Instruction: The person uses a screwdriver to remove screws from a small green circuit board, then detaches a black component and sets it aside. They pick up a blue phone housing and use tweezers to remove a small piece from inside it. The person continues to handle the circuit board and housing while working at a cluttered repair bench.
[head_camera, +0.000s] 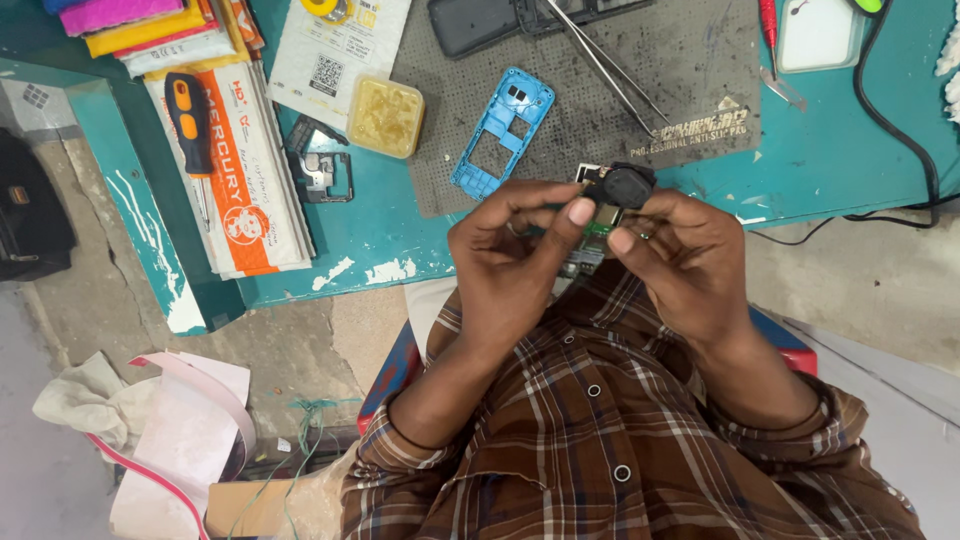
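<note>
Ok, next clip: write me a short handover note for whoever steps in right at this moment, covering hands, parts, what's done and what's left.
Left hand and right hand: both raised over the bench edge, fingers pinching a small green circuit board with a black round part on it.
Parts: blue phone frame lies on the grey mat, tweezers beside it; black inner frame and yellow tub sit left of the mat; orange-handled screwdriver on the packets.
Done: phone is apart.
Left: board still in hand, nothing refitted.
</note>
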